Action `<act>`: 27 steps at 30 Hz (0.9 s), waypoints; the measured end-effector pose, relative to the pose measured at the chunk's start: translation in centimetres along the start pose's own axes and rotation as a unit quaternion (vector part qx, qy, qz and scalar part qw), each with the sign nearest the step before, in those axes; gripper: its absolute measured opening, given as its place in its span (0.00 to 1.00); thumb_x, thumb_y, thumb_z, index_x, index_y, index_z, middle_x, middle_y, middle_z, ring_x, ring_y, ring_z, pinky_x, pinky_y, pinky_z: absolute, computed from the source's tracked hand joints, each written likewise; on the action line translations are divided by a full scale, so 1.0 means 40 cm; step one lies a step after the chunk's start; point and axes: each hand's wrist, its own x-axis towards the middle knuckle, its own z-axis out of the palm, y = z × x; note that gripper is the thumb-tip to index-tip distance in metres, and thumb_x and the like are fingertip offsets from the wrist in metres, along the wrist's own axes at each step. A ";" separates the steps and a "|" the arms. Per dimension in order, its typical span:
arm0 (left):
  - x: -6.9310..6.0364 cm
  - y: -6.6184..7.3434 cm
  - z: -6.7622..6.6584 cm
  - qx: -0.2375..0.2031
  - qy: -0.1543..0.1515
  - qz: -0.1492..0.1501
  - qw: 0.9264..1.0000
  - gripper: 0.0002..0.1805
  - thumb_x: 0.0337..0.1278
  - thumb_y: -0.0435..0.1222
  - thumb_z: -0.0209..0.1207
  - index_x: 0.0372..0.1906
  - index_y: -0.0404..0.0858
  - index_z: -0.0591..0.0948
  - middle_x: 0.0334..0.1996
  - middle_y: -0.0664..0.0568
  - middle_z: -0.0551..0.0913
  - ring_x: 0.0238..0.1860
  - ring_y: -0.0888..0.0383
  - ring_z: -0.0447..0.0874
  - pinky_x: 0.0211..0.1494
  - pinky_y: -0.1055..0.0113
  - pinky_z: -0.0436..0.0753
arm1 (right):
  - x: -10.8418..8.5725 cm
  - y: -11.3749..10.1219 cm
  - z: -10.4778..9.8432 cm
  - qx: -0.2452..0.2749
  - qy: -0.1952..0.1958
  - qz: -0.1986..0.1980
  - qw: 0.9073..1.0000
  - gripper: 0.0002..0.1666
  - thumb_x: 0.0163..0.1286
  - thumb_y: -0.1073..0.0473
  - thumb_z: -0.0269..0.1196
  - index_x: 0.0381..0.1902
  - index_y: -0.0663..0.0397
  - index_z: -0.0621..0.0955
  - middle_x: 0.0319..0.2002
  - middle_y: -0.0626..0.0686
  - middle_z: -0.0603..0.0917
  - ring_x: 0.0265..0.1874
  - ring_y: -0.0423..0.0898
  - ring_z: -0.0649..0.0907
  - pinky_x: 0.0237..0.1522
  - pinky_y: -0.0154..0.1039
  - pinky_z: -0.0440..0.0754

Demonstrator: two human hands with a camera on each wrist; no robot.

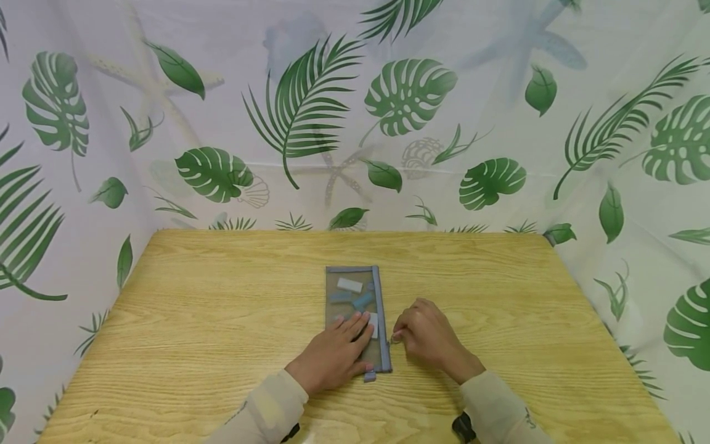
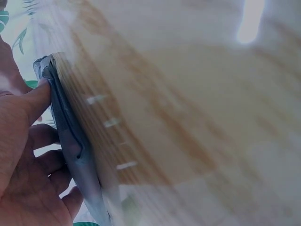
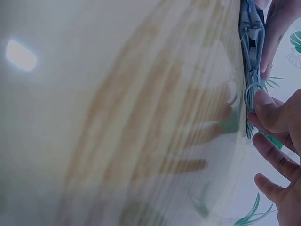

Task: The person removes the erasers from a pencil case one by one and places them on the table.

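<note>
A flat see-through mesh zip pouch [image 1: 379,296] with grey-purple edging lies on the table. Several small blocks show through it, among them a white block [image 1: 350,285] and a blue block [image 1: 363,301]. The left hand [image 1: 337,353] rests on the pouch's near half with fingers spread, covering part of the contents. At the pouch's right edge, the right hand [image 1: 429,333] pinches a ring-shaped zipper pull [image 3: 246,96] between thumb and index finger. Its other fingers are spread in the right wrist view. A small fabric tab [image 1: 370,376] sticks out at the near end.
The wood-grain table [image 1: 222,296] has a glossy surface that mirrors the hands in the wrist views. A leaf-patterned white cloth [image 1: 310,203] hangs behind it and along both sides.
</note>
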 end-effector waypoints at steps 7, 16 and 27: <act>0.001 0.000 0.001 -0.001 0.000 0.000 1.000 0.38 0.76 0.57 0.47 0.78 0.38 0.63 0.79 0.45 0.58 0.79 0.51 0.54 0.78 0.55 0.59 | 0.006 0.003 -0.001 -0.004 -0.004 0.010 1.000 0.08 0.52 0.67 0.78 0.22 0.51 0.89 0.22 0.43 0.86 0.25 0.42 0.77 0.38 0.43 0.80; 0.001 0.000 0.000 0.003 0.003 0.000 1.000 0.38 0.76 0.57 0.47 0.78 0.38 0.63 0.78 0.45 0.58 0.79 0.52 0.54 0.78 0.55 0.59 | 0.011 0.010 0.000 -0.006 0.000 0.006 1.000 0.08 0.52 0.67 0.78 0.21 0.50 0.89 0.22 0.43 0.86 0.24 0.41 0.77 0.37 0.43 0.80; 0.002 -0.002 0.006 -0.001 0.000 0.000 1.000 0.38 0.76 0.57 0.47 0.78 0.38 0.63 0.79 0.45 0.58 0.79 0.52 0.54 0.79 0.55 0.58 | 0.017 0.012 0.004 -0.014 0.004 0.009 1.000 0.08 0.51 0.67 0.78 0.21 0.51 0.89 0.22 0.44 0.86 0.25 0.44 0.78 0.39 0.44 0.80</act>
